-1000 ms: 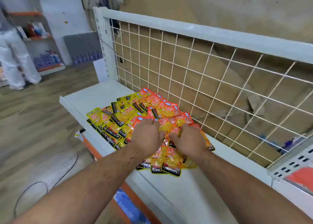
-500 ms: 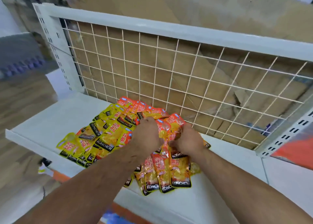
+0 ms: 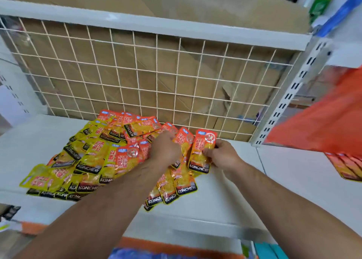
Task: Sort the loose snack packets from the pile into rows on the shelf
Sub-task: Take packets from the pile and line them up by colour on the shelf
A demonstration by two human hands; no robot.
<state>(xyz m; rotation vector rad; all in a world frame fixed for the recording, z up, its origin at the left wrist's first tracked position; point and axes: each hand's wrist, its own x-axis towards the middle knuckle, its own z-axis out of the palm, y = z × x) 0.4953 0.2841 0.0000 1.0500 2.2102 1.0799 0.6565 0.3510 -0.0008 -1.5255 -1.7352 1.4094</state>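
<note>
Glossy plastic snack packets (image 3: 125, 161) on a smooth painted-metal shelf (image 3: 225, 198).

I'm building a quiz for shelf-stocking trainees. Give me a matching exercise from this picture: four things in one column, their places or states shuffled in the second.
Things:
1. right hand
2. left hand
3. yellow packets
4. wire grid

Places or states:
a. stands behind the pile
b. make up the pile's left part
c. pinches one orange packet at the pile's right edge
d. lies on the pile's middle

Pairs: 1-c; 2-d; 3-b; 4-a
</note>
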